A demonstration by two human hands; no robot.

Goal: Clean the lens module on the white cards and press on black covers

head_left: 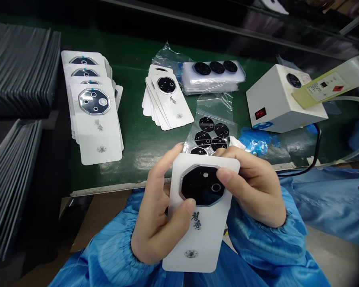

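Your left hand (155, 227) holds a white panel (203, 247) by its left side, the thumb lying across the front at the lower edge of a black disc (199, 189). Your right hand (254, 187) grips the upper right corner, fingers curled behind and the thumb pressed on the disc's right part. The panel is in front of your body, just past the near edge of the green desk (140, 159), tilted, its printed face toward you. The disc sits inside the panel's silvery eight-sided rim, above dark lettering (196, 220) and a small round emblem (191, 254).

Right behind your hands, a clear bag (214, 103) lies on the desk with several more black discs in it; your right hand and the panel hide its near end. Beyond it is a pack of clear plastic (209, 84) with three discs on top. Blue scraps (255, 140) lie to the right of the bag, near a white box (267, 101) with a red switch (260, 113); a bottle (332, 85) of yellowish liquid leans over the box.

To your left, one fanned stack (100, 137) of panels lies on the desk, and a smaller pile (181, 107) sits between it and the pack. Rows of grey trays (18, 67) stand at the far left.
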